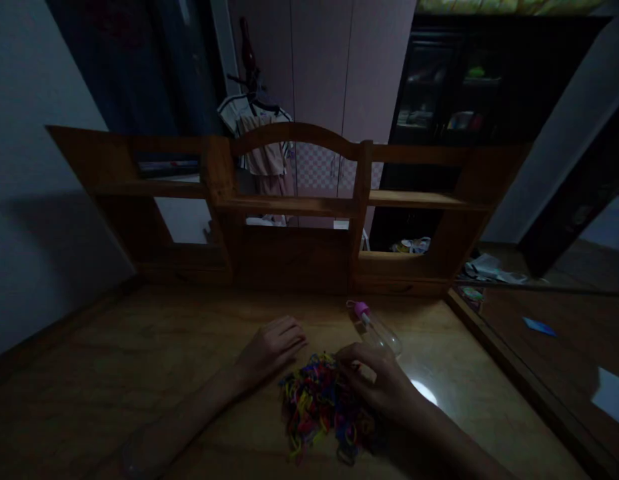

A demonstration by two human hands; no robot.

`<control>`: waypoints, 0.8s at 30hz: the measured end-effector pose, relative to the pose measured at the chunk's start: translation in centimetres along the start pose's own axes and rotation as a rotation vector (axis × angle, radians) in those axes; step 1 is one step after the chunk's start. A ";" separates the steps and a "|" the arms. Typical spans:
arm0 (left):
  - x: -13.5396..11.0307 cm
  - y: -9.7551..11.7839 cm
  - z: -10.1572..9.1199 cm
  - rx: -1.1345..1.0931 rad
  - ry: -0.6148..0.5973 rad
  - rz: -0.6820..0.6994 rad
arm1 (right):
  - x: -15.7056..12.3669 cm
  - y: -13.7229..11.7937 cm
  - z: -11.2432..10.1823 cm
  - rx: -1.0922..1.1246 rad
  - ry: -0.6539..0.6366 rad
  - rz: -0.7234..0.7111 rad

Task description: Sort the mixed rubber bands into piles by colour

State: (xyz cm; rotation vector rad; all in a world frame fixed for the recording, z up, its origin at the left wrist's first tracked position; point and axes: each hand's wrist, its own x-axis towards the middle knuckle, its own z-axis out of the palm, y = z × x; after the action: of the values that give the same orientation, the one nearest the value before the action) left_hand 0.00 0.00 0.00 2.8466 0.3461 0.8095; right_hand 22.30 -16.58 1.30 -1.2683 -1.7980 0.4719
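One heap of coloured loops (317, 400), dim light, snag risk

From where I stand: heap sits on the wooden surface (209, 333), right in front of the person, between the two hands. Thin strands, mixed colours, lots of overlap.

Left hand (277, 343): palm down on the left of the heap, fingers together and loosely bent. Nothing visible in it, but the underside is hidden, so can't rule out a hold. Right hand (377, 380): at the heap's upper right edge, thumb and fingertips drawn close together, a gap behind them. Can't tell if a loop is between the tips; too dark.

Clear bottle (382, 333) with pink cap (361, 309) lies on its side just beyond the right hand.

What could go wrong, my guess: overlapping loops may snag, so one pull drags several out and spreads the heap. Low light could mean a wrong colour or a missed pinch. Bottle is round and close to the right knuckles; a bump could roll it, maybe towards the surface's right-hand edge strip (509, 367).
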 end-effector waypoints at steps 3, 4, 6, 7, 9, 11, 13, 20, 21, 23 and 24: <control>0.1 0.3 0.0 -0.030 -0.046 -0.042 | 0.0 -0.4 -0.1 0.016 -0.009 0.039; 0.1 0.3 0.1 -0.039 -0.060 -0.044 | 0.0 -0.4 -0.1 0.020 -0.011 0.050; 0.0 0.4 0.2 -0.053 -0.090 -0.037 | 0.1 -0.4 -0.2 0.040 -0.018 0.070; 0.0 0.5 0.2 -0.059 -0.102 -0.026 | 0.1 -0.3 -0.2 0.059 -0.027 0.085; 0.0 0.7 0.3 -0.066 -0.128 0.002 | 0.0 -0.2 -0.2 0.131 -0.055 0.146; 0.0 0.9 0.2 -0.068 -0.146 0.026 | 0.0 0.0 -0.4 0.206 -0.089 0.208; 0.0 1.1 0.0 -0.070 -0.154 0.035 | 0.1 -0.1 -0.9 0.221 -0.111 0.221; 0.1 1.0 -0.1 -0.083 -0.144 0.028 | 0.1 -1.2 -2.5 -0.116 -0.319 0.066; 0.1 1.0 0.0 -0.087 -0.143 0.029 | 0.0 -1.1 -2.4 -0.153 -0.340 0.060; 0.1 1.0 0.0 -0.101 -0.158 0.024 | -0.2 -0.8 -1.9 -0.187 -0.357 0.062; 0.1 1.0 0.0 -0.108 -0.169 0.020 | -0.2 -0.6 -1.6 -0.185 -0.356 0.063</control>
State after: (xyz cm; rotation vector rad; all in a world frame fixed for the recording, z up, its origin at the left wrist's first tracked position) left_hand 0.23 -0.99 0.25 2.7955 0.2440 0.5674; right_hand 23.33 -17.30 2.51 -1.4405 -2.1430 0.6081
